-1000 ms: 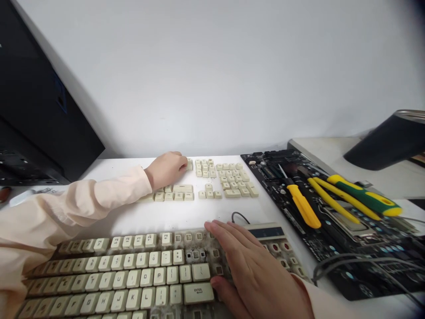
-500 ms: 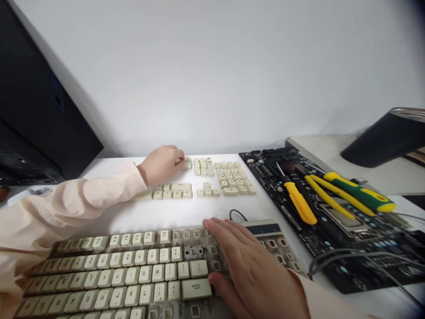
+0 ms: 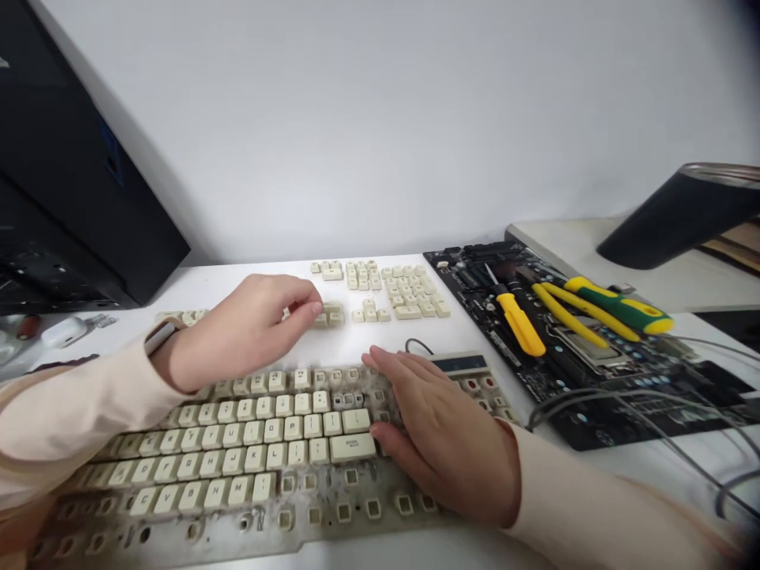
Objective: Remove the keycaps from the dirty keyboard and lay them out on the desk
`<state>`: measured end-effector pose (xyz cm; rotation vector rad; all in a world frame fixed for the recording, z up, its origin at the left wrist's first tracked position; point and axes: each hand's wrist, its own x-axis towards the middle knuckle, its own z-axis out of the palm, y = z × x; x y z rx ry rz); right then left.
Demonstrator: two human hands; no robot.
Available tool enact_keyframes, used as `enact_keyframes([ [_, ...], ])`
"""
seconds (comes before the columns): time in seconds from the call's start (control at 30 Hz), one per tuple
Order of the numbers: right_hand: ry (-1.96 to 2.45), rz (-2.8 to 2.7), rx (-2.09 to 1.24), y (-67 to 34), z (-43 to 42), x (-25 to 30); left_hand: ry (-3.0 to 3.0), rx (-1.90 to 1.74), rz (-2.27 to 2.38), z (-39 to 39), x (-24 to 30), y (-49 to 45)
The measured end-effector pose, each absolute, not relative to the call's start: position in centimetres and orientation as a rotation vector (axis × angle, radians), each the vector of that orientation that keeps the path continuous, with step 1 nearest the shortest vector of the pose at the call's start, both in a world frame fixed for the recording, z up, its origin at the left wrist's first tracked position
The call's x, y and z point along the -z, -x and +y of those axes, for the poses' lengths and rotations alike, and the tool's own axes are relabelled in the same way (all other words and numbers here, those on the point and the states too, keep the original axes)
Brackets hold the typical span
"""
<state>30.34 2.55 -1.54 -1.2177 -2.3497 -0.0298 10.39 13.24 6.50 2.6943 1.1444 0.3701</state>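
The keyboard lies under the spread right hand and toward the near side of the curled left hand (whether it pinches anything cannot be told); judged rigid but fairly light, it is best held by its bare front edge.

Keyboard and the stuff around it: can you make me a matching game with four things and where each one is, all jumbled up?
Things:
1. Yellow-handled screwdriver
2. Right hand
3. ENTER keycap
4. Loose keycaps

Places:
A. Seated on the keyboard, left of the thumb
B. Set out in groups on the white table
C. Lying on the motherboard
D. Spread over the keyboard's right part

Pairs: 1-C, 2-D, 3-A, 4-B
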Motion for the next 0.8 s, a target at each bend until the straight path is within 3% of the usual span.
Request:
enact_keyframes([
  [0.2, 1.194, -2.355, 0.072, -30.3, 2.6, 1.6, -2.813, -0.348, 1.115, 12.6, -6.4, -9.7],
  [0.4, 1.235, -2.345, 0.117, -30.1, 2.4, 1.5, -2.558, -0.373, 1.297, 21.5, -6.5, -11.6],
  [0.57, 1.262, -2.328, 0.076, -30.1, 2.3, 1.3, -2.476, -0.151, 1.291, 27.5, -4.9, -14.7],
  [0.8, 1.284, -2.285, 0.003, -30.1, 2.2, 1.1, -2.442, 0.072, 1.25, 28.8, -3.1, -16.5],
])
